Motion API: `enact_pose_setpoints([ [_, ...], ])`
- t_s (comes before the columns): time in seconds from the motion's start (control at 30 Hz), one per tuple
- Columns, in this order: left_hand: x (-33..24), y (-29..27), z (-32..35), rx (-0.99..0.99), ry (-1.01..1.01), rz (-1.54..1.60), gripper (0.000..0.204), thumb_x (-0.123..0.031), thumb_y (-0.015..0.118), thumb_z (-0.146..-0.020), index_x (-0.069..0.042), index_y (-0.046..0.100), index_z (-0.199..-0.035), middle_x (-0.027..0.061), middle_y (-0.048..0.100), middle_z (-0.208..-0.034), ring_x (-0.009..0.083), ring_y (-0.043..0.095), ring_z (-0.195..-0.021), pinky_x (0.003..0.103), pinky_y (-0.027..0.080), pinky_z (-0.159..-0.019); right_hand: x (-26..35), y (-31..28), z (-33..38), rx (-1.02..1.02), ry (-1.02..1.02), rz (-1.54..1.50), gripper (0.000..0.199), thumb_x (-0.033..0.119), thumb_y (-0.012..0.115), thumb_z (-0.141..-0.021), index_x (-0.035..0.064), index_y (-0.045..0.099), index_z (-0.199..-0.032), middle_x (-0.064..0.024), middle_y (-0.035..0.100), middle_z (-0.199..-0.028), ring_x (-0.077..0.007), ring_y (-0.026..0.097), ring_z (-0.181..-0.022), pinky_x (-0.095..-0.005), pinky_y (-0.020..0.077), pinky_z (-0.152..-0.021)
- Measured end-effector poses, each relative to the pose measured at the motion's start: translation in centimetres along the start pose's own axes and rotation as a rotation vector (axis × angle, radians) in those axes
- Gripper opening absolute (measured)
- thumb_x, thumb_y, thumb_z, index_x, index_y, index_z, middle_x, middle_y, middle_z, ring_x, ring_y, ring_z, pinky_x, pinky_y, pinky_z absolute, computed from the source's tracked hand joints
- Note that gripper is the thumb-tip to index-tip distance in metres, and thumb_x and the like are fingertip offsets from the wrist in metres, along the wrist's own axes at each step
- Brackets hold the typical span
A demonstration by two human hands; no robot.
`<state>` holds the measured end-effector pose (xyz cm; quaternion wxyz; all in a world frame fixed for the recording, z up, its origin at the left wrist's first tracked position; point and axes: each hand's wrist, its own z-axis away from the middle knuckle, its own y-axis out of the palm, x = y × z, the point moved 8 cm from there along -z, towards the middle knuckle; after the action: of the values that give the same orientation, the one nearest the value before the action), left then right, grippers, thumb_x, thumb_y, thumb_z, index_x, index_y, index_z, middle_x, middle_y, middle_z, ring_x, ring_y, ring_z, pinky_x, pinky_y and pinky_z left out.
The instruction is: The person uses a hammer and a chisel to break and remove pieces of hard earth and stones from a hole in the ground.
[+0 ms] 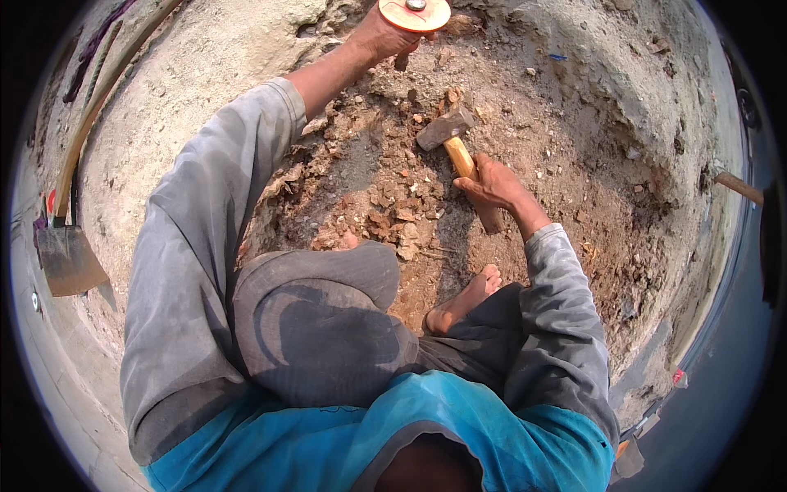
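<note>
At the top of the head view, my left hand (379, 37) is closed around a chisel with a round, pale hand guard (434, 18), edged in orange. The chisel's metal striking end (416, 4) shows in the middle of the disc, and the guard hides part of my fingers. A short dark piece of shaft sticks out below the hand; its tip is hard to make out. My right hand (496, 184) grips the wooden handle of a club hammer. The grey steel hammer head (445, 129) is low over the broken soil, apart from the chisel.
Loose rubble (402, 213) lies between my legs, near my bare foot (471, 299). A hoe (74, 261) with a long wooden handle rests at the left. Another wooden handle (738, 187) juts out at the right rim. Pale, rough ground (221, 57) surrounds the dug patch.
</note>
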<state>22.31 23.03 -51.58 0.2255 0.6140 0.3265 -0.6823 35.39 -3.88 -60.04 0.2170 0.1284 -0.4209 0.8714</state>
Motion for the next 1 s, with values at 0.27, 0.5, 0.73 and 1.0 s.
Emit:
enact_pose_setpoints([
  [0.27, 3.2, 2.4, -3.4, 0.003, 0.227, -0.326, 0.037, -0.014, 0.071, -0.083, -0.009, 0.062, -0.119, 0.0079, 0.065, -0.111, 0.019, 0.061, -0.099, 0.037, 0.049, -0.086, 1.2, 5.1, 1.0, 0.126, 0.217, -1.147, 0.031, 0.018, 0.07, -0.089, 0.0054, 0.05, -0.108, -0.002, 0.06, -0.074, -0.0115, 0.061, -0.057, -0.0279, 0.054, -0.052],
  [0.5, 5.2, 2.4, -4.2, 0.077, 0.253, -0.047, 0.049, -0.019, 0.072, -0.084, -0.013, 0.058, -0.13, 0.0082, 0.062, -0.127, 0.0211, 0.058, -0.117, 0.04, 0.044, -0.103, 5.5, -4.2, 3.7, -0.136, 0.044, -1.076, 0.031, 0.018, 0.066, -0.088, 0.0019, 0.053, -0.111, -0.0022, 0.06, -0.072, -0.0102, 0.058, -0.055, -0.0266, 0.0494, -0.05],
  [0.73, 4.0, 4.0, -4.1, 0.084, 0.248, -0.549, 0.038, -0.012, 0.062, -0.089, -0.015, 0.063, -0.127, 0.0051, 0.065, -0.126, 0.0184, 0.058, -0.121, 0.034, 0.042, -0.107, 14.2, -26.6, 10.0, -1.007, -0.667, -0.768, 0.027, 0.011, 0.065, -0.091, -0.0013, 0.056, -0.113, -0.007, 0.063, -0.076, -0.0126, 0.062, -0.06, -0.0286, 0.0534, -0.059],
  [1.0, 1.4, 1.8, -1.8, -0.101, 0.401, -0.346, 0.032, -0.016, 0.075, -0.084, -0.009, 0.066, -0.115, 0.0047, 0.071, -0.102, 0.017, 0.067, -0.096, 0.033, 0.055, -0.083, 10.1, -17.2, 0.9, -0.375, -0.103, -0.731, 0.045, 0.02, 0.065, -0.089, -0.0054, 0.05, -0.124, -0.0049, 0.061, -0.075, -0.0113, 0.061, -0.058, -0.0288, 0.0531, -0.05],
])
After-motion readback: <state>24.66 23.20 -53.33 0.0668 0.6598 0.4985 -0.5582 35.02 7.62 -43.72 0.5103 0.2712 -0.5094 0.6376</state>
